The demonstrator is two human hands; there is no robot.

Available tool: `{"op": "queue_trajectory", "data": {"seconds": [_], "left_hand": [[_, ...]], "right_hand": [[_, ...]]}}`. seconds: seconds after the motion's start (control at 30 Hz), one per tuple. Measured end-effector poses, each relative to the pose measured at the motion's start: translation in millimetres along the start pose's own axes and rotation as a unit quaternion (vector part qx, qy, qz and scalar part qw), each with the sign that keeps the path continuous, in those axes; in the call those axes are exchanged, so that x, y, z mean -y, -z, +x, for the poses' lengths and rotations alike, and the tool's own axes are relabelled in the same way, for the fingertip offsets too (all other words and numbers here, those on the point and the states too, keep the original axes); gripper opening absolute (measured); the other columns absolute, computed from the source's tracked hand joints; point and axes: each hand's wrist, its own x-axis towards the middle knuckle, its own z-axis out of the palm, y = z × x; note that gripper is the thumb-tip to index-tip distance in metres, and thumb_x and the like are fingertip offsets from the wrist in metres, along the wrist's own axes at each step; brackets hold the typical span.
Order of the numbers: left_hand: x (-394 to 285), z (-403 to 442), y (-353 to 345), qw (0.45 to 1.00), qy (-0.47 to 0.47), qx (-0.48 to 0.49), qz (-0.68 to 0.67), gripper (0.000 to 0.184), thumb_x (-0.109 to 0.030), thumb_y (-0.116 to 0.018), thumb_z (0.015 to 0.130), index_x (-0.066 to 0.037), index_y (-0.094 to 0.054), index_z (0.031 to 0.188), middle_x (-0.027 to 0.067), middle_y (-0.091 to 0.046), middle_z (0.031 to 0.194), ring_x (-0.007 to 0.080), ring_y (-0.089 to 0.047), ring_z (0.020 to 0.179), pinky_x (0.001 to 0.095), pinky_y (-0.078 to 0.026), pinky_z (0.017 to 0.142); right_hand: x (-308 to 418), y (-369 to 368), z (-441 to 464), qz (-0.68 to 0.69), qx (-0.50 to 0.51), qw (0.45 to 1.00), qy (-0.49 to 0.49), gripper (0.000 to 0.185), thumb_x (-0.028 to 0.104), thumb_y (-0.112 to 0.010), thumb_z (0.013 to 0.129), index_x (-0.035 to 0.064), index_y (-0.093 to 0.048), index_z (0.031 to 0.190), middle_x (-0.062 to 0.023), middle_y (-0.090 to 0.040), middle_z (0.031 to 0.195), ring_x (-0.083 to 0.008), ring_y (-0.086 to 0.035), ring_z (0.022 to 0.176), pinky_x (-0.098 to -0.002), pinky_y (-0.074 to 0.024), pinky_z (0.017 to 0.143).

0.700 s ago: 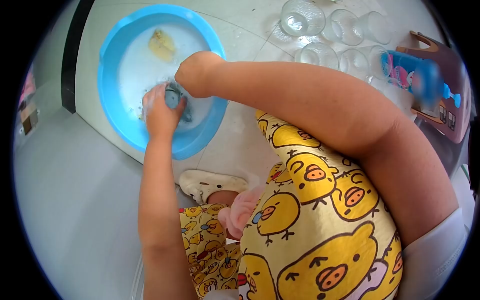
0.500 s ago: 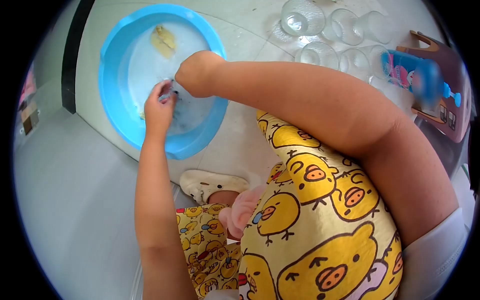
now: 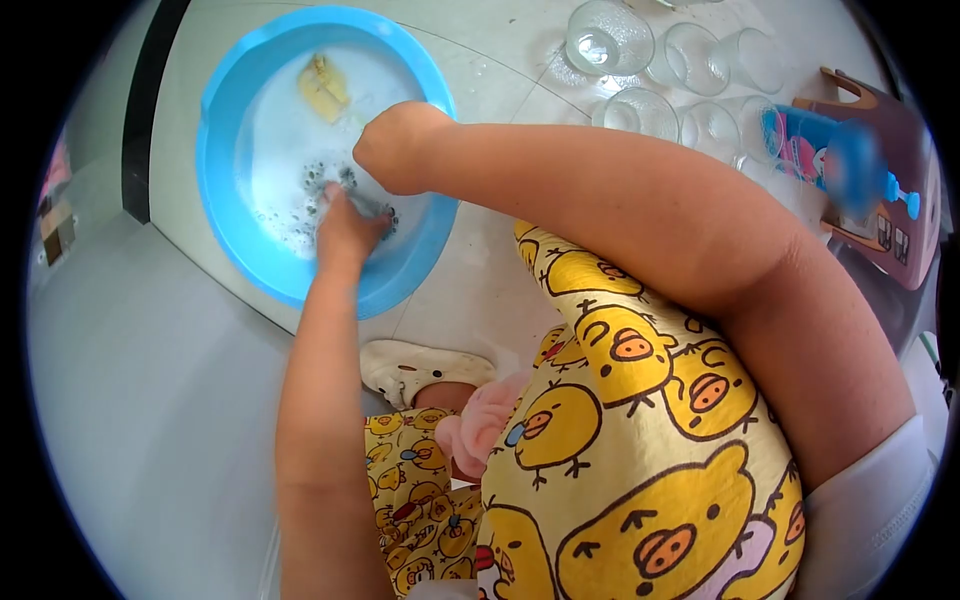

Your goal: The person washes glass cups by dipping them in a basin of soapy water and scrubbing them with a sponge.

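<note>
In the head view, the round light-blue plastic basin (image 3: 217, 160) sits on pale floor tiles (image 3: 475, 260), presumably for reaching down into; the left hand (image 3: 350, 230) is partly sunk in its white sudsy water (image 3: 265, 165); the right hand (image 3: 398, 148) curls above; I cannot tell what either grasps.

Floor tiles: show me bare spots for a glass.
Bare tile lies between the blue basin and clear glasses, above the right forearm; another patch between basin, forearm and white clog. Crowded: glasses beside the blue bottle.
</note>
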Motion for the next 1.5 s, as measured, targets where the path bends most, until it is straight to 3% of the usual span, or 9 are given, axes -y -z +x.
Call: {"op": "queue_trajectory", "data": {"seconds": [0.23, 0.4, 0.53, 0.77, 0.87, 0.93, 1.03, 1.33, 1.5], "left_hand": [[-7, -2, -6, 0.962, -0.211, -0.026, 0.172, 0.081, -0.012, -0.075, 0.056, 0.001, -0.035, 0.126, 0.0137, -0.042, 0.126, 0.031, -0.037, 0.119, 0.0357, -0.034, 0.097], [13, 20, -7, 0.926, 0.114, 0.062, -0.353, 0.069, -0.026, -0.073, 0.064, 0.003, -0.042, 0.119, 0.0201, -0.05, 0.117, 0.0307, -0.049, 0.108, 0.0354, -0.039, 0.09], [16, 11, -13, 0.889, 0.101, 0.033, -0.445, 0.067, -0.031, -0.072, 0.066, 0.004, -0.044, 0.117, 0.0227, -0.052, 0.114, 0.0298, -0.052, 0.105, 0.0343, -0.039, 0.088], [-5, -2, -11, 0.958, -0.254, -0.096, 0.089, 0.06, -0.026, -0.072, 0.066, -0.004, -0.045, 0.115, 0.0172, -0.052, 0.117, 0.0338, -0.05, 0.106, 0.0376, -0.042, 0.085], [-4, 8, -14, 0.959, -0.234, -0.118, 0.109, 0.07, -0.028, -0.076, 0.061, -0.002, -0.044, 0.117, 0.017, -0.052, 0.116, 0.0301, -0.051, 0.106, 0.0383, -0.04, 0.088], [1, 17, -2, 0.979, 0.039, 0.081, -0.183, 0.069, -0.025, -0.076, 0.06, -0.002, -0.045, 0.117, 0.0163, -0.053, 0.115, 0.0291, -0.052, 0.104, 0.0389, -0.041, 0.087], [12, 14, -12, 0.926, 0.167, -0.057, -0.333, 0.07, -0.024, -0.077, 0.058, -0.002, -0.045, 0.117, 0.0169, -0.054, 0.115, 0.0314, -0.052, 0.104, 0.0393, -0.042, 0.086], [-4, -5, -3, 0.972, -0.161, -0.066, 0.155, 0.077, -0.027, -0.077, 0.056, -0.001, -0.041, 0.119, 0.019, -0.051, 0.117, 0.0369, -0.05, 0.104, 0.0388, -0.041, 0.088], [14, 18, -10, 0.952, 0.097, -0.002, -0.291, 0.082, -0.032, -0.075, 0.059, -0.001, -0.036, 0.124, 0.0206, -0.05, 0.118, 0.0366, -0.049, 0.106, 0.0394, -0.039, 0.091]], "right_hand": [[0, -1, -1, 0.011, -0.015, 1.0, 0.012, 0.016, 0.011, -0.054, 0.074, 0.005, -0.066, 0.082, -0.0108, -0.065, 0.081, -0.0252, -0.063, 0.075, -0.035, -0.0505, 0.064], [0, 0, -4, 0.006, -0.024, 1.0, 0.019, 0.015, 0.012, -0.055, 0.074, 0.0053, -0.066, 0.082, -0.0106, -0.065, 0.08, -0.0247, -0.063, 0.075, -0.0351, -0.0503, 0.063], [2, 3, -4, 0.018, -0.014, 1.0, 0.011, 0.015, 0.013, -0.055, 0.074, 0.0054, -0.066, 0.082, -0.0109, -0.065, 0.081, -0.0245, -0.063, 0.075, -0.0351, -0.0504, 0.063], [2, 0, -2, 0.018, -0.017, 1.0, 0.01, 0.016, 0.013, -0.055, 0.074, 0.0056, -0.066, 0.082, -0.0105, -0.065, 0.082, -0.0247, -0.063, 0.076, -0.0354, -0.0504, 0.064], [3, -1, 0, -0.004, -0.012, 1.0, 0.009, 0.016, 0.013, -0.055, 0.074, 0.006, -0.066, 0.083, -0.0099, -0.065, 0.082, -0.0248, -0.063, 0.076, -0.0356, -0.0504, 0.065], [2, -2, 1, 0.002, -0.011, 1.0, 0.009, 0.016, 0.013, -0.054, 0.074, 0.0063, -0.066, 0.083, -0.0097, -0.065, 0.083, -0.0246, -0.063, 0.077, -0.0354, -0.0505, 0.065], [2, -1, 0, 0.013, -0.004, 1.0, 0.011, 0.017, 0.012, -0.054, 0.075, 0.0068, -0.066, 0.085, -0.0096, -0.065, 0.086, -0.0243, -0.063, 0.078, -0.035, -0.0507, 0.066], [2, -2, -1, -0.007, -0.007, 1.0, 0.009, 0.017, 0.012, -0.054, 0.075, 0.0062, -0.066, 0.086, -0.0101, -0.065, 0.085, -0.0243, -0.063, 0.077, -0.0346, -0.0507, 0.066], [5, 3, -2, 0.009, 0.009, 1.0, -0.003, 0.02, 0.015, -0.057, 0.075, 0.0082, -0.066, 0.091, -0.0073, -0.065, 0.091, -0.0224, -0.062, 0.083, -0.0344, -0.0495, 0.068]]}}
